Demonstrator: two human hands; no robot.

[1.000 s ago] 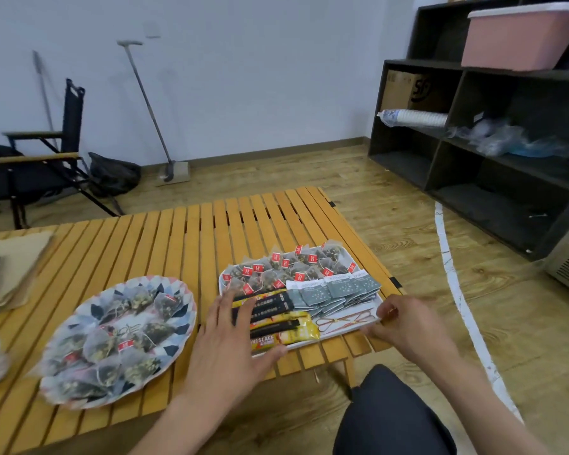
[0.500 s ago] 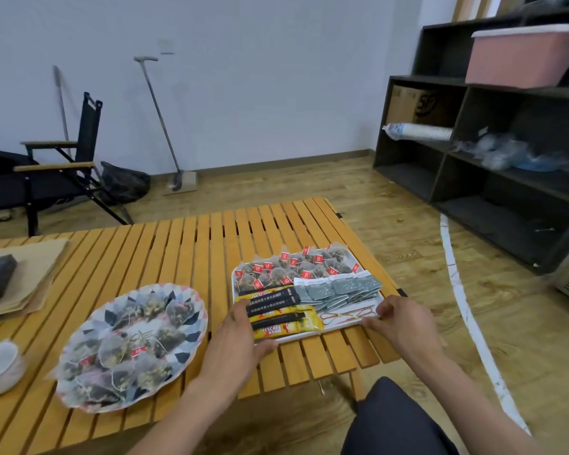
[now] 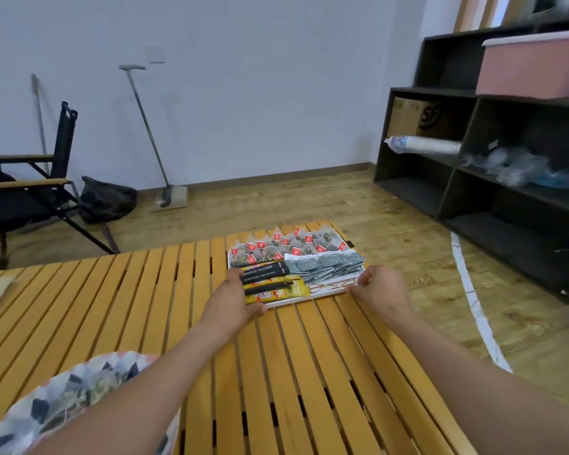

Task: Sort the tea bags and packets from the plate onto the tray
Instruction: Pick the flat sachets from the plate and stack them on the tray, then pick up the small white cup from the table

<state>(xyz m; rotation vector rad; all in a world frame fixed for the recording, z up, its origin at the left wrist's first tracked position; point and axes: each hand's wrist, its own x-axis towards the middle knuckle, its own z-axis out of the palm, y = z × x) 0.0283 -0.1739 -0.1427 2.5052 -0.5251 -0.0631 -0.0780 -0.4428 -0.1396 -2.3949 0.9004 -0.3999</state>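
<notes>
Table [image 3: 112, 307]: it carried the tray at its far right corner and the plate at its near left edge, the two well apart.
Tray [image 3: 296, 300]: a second earlier it sat by the near right edge, just beside the plate. I had since slid it away to the far corner.
Plate [image 3: 119, 359]: it was half hidden under my left forearm and still held tea bags [image 3: 79, 395].
Left hand [image 3: 235, 300]: it gripped the tray's near left corner, with my arm stretched out.
Right hand [image 3: 380, 292]: its fingers were curled on the tray's near right corner.
Tray load: rows of red-tagged bags [image 3: 286, 246], grey packets [image 3: 326, 266] and coffee sticks [image 3: 270, 284] had kept their order.
Meaning: I judged the sorting unfinished, and each remaining bag now faced a longer reach.
</notes>
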